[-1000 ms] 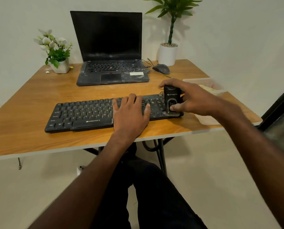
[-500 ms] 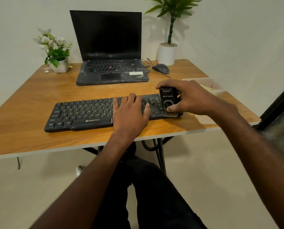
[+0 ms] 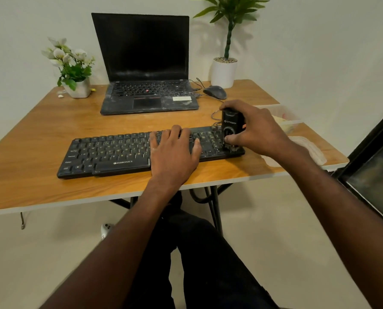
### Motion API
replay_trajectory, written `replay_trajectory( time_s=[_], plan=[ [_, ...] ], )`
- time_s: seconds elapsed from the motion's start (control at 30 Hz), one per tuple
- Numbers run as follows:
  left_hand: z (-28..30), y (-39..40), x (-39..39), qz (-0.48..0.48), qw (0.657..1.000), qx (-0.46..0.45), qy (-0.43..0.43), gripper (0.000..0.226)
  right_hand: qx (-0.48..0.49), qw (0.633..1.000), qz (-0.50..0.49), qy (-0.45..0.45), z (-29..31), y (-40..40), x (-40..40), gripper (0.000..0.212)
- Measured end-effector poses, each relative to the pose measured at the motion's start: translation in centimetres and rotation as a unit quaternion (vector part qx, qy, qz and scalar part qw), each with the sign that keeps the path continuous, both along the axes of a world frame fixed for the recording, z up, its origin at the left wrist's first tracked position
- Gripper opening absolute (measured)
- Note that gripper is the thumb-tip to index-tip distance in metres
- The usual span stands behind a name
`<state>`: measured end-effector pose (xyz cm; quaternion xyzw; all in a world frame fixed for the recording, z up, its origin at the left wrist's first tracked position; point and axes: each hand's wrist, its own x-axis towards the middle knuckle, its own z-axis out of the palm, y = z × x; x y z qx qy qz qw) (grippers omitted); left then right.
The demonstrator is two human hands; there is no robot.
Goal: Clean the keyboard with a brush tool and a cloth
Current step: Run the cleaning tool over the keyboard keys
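Two grips: keyboard (image 3: 110,152) pinned flat under spread left hand (image 3: 175,152); light, rigid brush tool (image 3: 231,128) clasped by right hand (image 3: 259,130).

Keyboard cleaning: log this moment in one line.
left hand flat on keyboard | right hand grips brush tool at keyboard's right end | cloth unused

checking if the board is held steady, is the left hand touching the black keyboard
Touching. The head view shows the left hand lying flat on the black keyboard, its straight fingers covering the keys with no gap visible.
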<state>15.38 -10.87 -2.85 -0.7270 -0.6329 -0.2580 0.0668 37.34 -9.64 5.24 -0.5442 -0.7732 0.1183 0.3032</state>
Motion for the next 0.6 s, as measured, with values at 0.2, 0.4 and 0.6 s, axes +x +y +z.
replay_trajectory(
  time_s=[0.2,0.4,0.6],
  plan=[
    [0.3,-0.1,0.1,0.004,1.0,-0.016,0.005,0.045,-0.122,0.99,0.045,-0.062,2.9,-0.3,1.7,0.079],
    [0.2,-0.1,0.0,0.001,1.0,-0.015,0.007,0.046,0.006,1.0,-0.026,0.013,1.2,-0.5,0.3,0.079],
    [0.3,-0.3,0.1,0.005,1.0,-0.015,0.009,0.046,-0.104,0.993,-0.002,-0.052,2.5,-0.5,1.4,0.079]
  ],
)
